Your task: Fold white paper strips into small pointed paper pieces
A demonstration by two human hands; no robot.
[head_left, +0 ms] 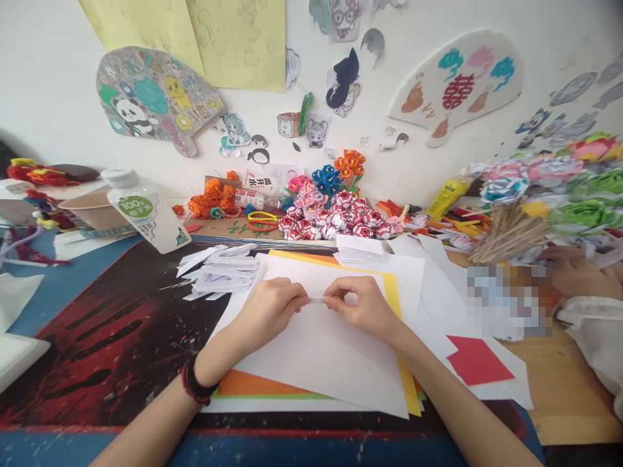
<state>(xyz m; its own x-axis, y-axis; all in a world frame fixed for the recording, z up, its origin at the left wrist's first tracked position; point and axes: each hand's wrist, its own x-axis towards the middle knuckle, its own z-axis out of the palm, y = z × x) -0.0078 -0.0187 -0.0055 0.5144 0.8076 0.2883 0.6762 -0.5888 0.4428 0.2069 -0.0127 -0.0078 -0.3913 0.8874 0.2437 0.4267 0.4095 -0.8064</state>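
White wall (43,78) hung with cartoon cutouts (344,19) and a painted fan-shaped panel (156,97) backs a crowded craft table (243,449), where red-and-white flowers (341,215) and a white bottle (143,214) stand along the far side, probably to keep them away from the forearms. On a dark, red-smeared mat (160,305), a white sheet (341,370) tops coloured sheets (263,383), which likely gives a smooth work surface. Above it, the left hand (277,303) and right hand (363,303) each pinch one end of a narrow white paper strip (316,301) between thumb and fingers; these facing grips seem meant to hold it straight. Whether the strip touches the sheet, I cannot tell. Just beyond the left hand lies a pile of white paper pieces (228,271), seemingly placed within reach.
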